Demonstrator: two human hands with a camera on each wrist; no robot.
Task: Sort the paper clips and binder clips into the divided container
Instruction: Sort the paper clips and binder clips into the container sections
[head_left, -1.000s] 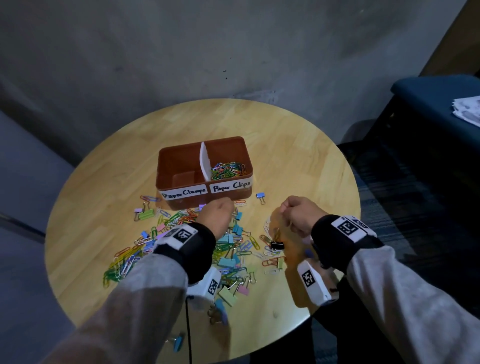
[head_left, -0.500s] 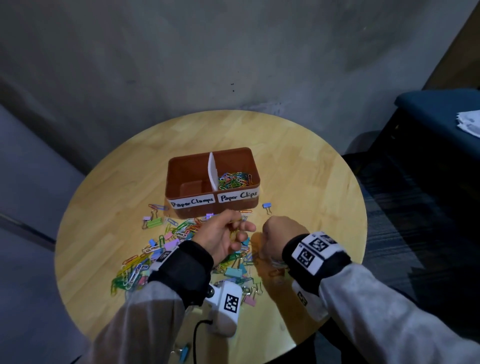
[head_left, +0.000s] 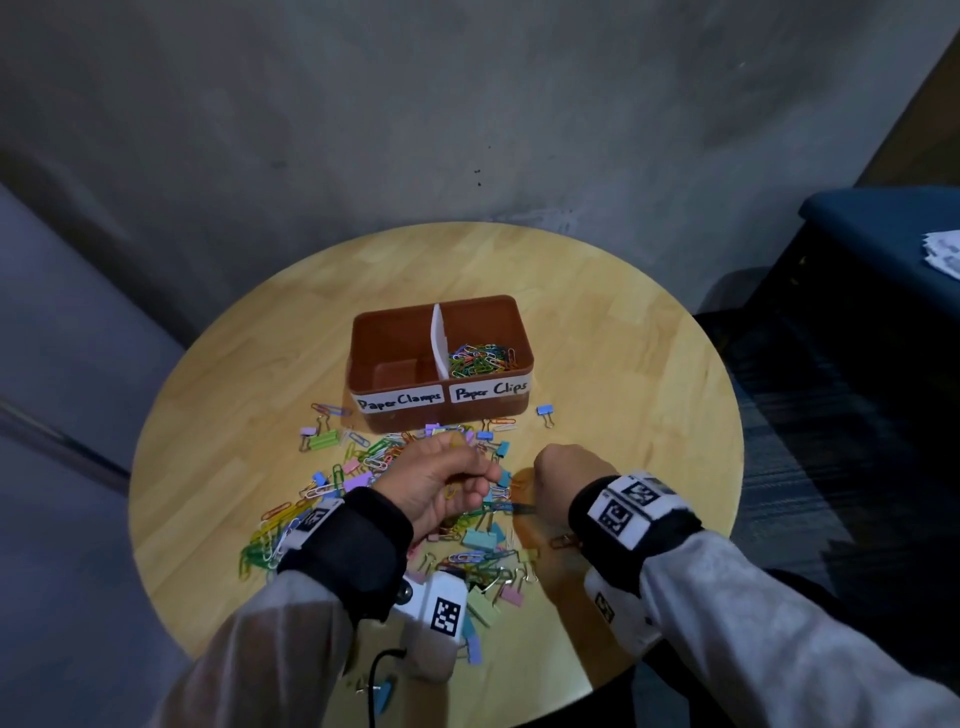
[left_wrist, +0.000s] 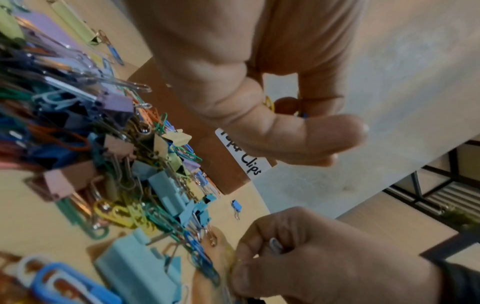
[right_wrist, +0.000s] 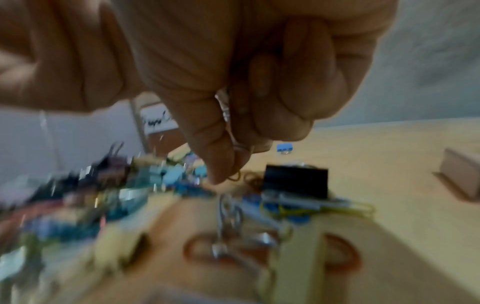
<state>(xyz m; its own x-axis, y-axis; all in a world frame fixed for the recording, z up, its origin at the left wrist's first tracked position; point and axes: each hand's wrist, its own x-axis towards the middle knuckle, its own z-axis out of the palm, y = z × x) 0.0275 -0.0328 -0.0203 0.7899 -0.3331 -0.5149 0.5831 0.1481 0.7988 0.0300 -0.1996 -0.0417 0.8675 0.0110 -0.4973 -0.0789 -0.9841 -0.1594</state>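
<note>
Two labels on the box (head_left: 441, 353): "Paper Clamps", "Paper Clips".
Left hand (head_left: 441, 486) curls round several paper clips (left_wrist: 269, 103); right hand (head_left: 558, 480) pinches one wire clip (right_wrist: 228, 115) above the pile (head_left: 384, 467).

This is looking like an office or study corner. A small round wooden table (head_left: 623, 364) is standing against a bare grey concrete wall (head_left: 467, 104). Behind the table, to its right, a dark blue upholstered bench (head_left: 883, 228) is carrying loose sheets of paper (head_left: 943, 254), with dark striped carpet (head_left: 831, 441) lying below it. On the table, a brown divided container (head_left: 441, 410) is wearing handwritten stationery labels, with clips (head_left: 374, 462) lying scattered just in front of it.
</note>
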